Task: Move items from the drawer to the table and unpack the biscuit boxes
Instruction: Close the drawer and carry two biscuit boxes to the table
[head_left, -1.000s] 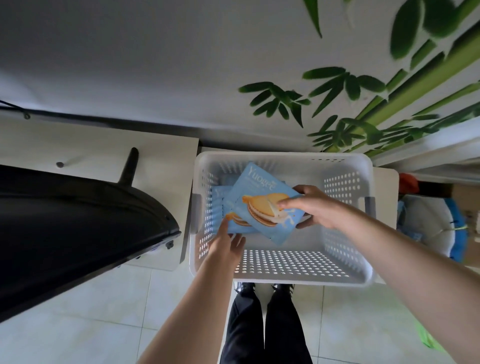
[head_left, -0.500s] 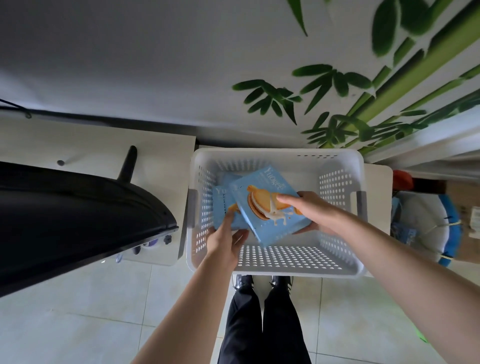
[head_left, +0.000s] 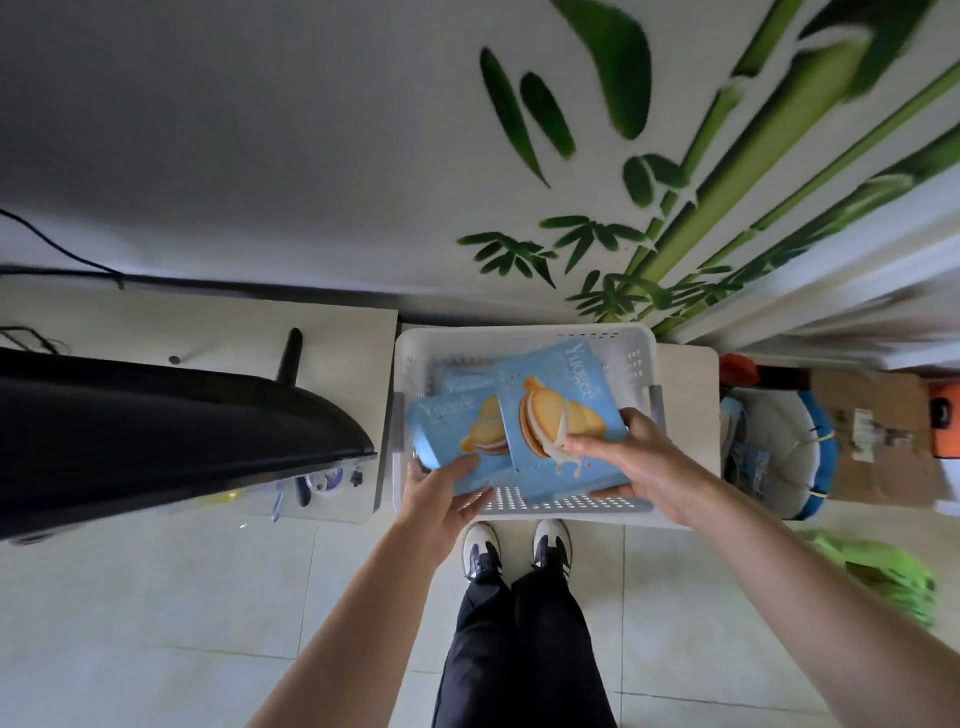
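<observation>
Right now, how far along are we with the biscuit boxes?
Early. Nothing looks done: every visible box is over or inside the white basket, none opened. In hand: the right hand grips one blue box, the left hand holds another. Left: a third box in the basket, then unpacking.

Soft, even daylight; my view bends at the edges, and the wall (head_left: 260, 156) top right smears with blur.

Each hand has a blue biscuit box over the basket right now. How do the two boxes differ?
The right box, gripped by the right hand, overlaps the left box, which the left hand holds from below. The right box's brand name runs up its right edge; the left box's runs along its top. Both are blue with the same sandwich-biscuit picture, over the white basket.
</observation>
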